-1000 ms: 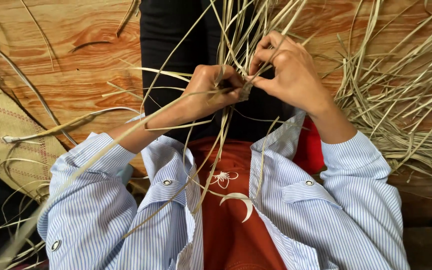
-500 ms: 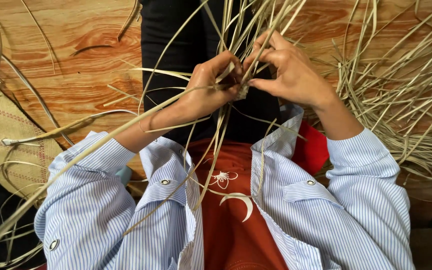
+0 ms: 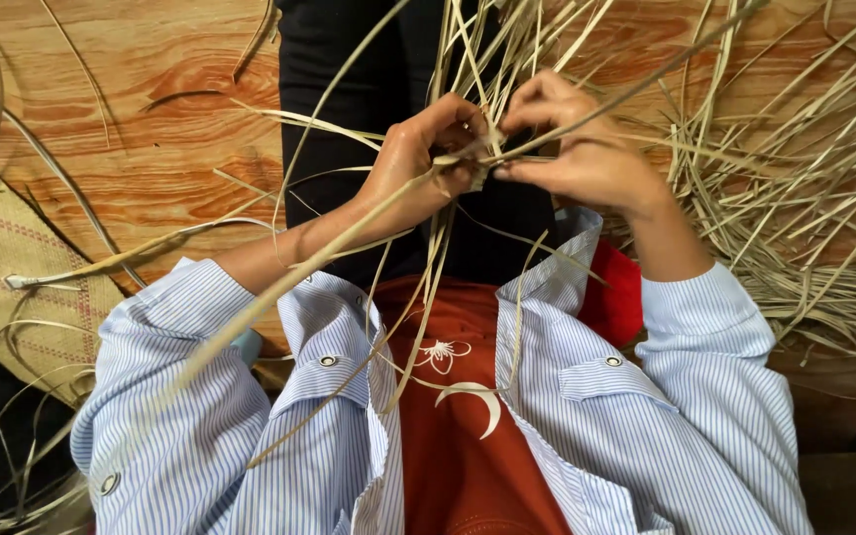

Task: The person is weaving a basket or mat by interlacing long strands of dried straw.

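1. Your left hand (image 3: pixel 418 163) and right hand (image 3: pixel 582 149) both pinch the same straw strands (image 3: pixel 482 159) at mid-scene, fingertips almost touching.
2. Loose strand ends trail near, over your striped shirt (image 3: pixel 646 416).
3. A straw pile (image 3: pixel 804 198) lies right; a woven mat (image 3: pixel 2 267) lies left on the wooden floor (image 3: pixel 151 119).

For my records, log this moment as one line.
left hand: pinching thin dry straw strips | right hand: gripping same strips | beneath: wooden floor

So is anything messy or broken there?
Nothing looks broken. Loose straw strips lie scattered over the wooden floor, some curling by the woven mat. The left hand and right hand pinch strips together.
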